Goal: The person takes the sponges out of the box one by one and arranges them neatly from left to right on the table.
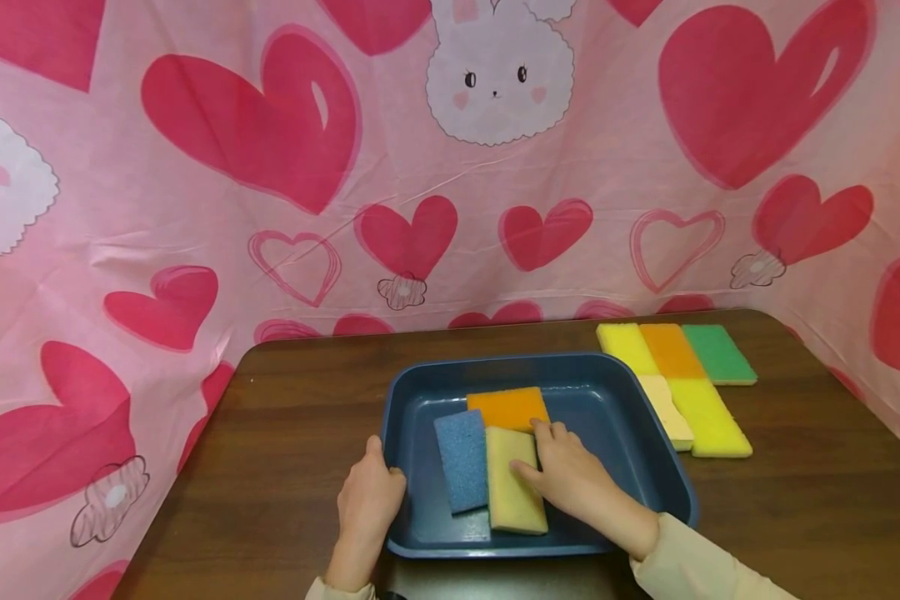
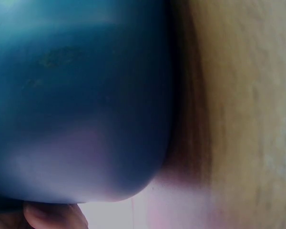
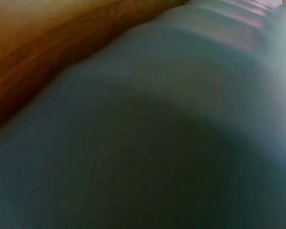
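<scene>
In the head view a deep blue tray (image 1: 611, 417) lies on the wooden table. My left hand (image 1: 369, 492) grips the tray's left rim; in the left wrist view, a fingertip (image 2: 55, 215) shows against the tray's outer wall (image 2: 81, 105). Inside the tray, my right hand (image 1: 573, 471) holds a pale yellow sponge (image 1: 512, 492), thumb on its top and fingers by its far right corner. That sponge lies beside a blue sponge (image 1: 461, 462), and an orange sponge (image 1: 506, 408) sits just behind them. The right wrist view is filled mostly by blurred cloth.
Right of the tray on the table (image 1: 307, 400) lie several more sponges: a yellow one (image 1: 626, 348), an orange one (image 1: 672, 350), a green one (image 1: 718, 354), a cream one (image 1: 666, 408) and a larger yellow one (image 1: 708, 417). A pink heart-patterned cloth (image 1: 405, 167) hangs behind.
</scene>
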`<state>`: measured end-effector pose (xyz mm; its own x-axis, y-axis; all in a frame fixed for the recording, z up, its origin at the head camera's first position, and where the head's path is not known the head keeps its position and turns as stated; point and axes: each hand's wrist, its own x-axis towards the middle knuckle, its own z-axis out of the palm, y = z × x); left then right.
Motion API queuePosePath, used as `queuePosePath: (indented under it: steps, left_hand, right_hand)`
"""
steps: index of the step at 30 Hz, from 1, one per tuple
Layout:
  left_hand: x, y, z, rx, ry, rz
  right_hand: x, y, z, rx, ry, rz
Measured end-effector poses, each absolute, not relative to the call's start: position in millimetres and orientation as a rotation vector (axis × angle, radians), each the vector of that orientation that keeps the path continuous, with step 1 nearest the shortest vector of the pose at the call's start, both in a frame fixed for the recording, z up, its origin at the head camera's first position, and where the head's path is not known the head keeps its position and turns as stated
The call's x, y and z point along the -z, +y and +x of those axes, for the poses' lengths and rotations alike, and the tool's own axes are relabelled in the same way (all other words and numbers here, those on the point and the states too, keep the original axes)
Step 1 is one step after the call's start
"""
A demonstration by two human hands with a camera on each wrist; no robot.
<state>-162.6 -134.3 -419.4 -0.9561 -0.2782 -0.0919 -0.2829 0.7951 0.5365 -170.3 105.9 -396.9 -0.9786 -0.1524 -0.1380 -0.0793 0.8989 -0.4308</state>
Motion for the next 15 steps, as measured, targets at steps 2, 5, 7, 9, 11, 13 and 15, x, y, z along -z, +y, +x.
queuePosePath:
  steps: [2, 5, 7, 9, 11, 13, 15]
  left_hand:
    - [419.5, -134.5, -162.9, -0.891, 2.964, -0.466]
    - [419.8, -134.1, -162.6, -0.889, 2.957, -0.466]
    - [419.8, -133.9, -162.4, -0.884, 2.952, -0.466]
    - [419.7, -133.7, -162.3, -0.883, 2.946, -0.467]
    - [419.5, -133.8, -162.6, -0.882, 2.943, -0.471]
    - [419.5, -133.7, -162.9, -0.880, 2.944, -0.472]
    - [419.6, -133.9, -163.5, -0.877, 2.949, -0.476]
  right_hand:
    - [397.1, 105.5, -172.4, 0.637, 2.876, -0.176]
    - [397.5, 104.2, -174.8, 0.617, 2.853, -0.168]
    - [397.9, 103.4, -175.8, 0.613, 2.841, -0.163]
    - [398.2, 102.8, -176.7, 0.614, 2.830, -0.164]
    - [398.4, 102.4, -177.2, 0.628, 2.816, -0.163]
    - [398.8, 102.1, -177.5, 0.645, 2.804, -0.160]
    - [399.2, 101.5, -177.6, 0.666, 2.795, -0.159]
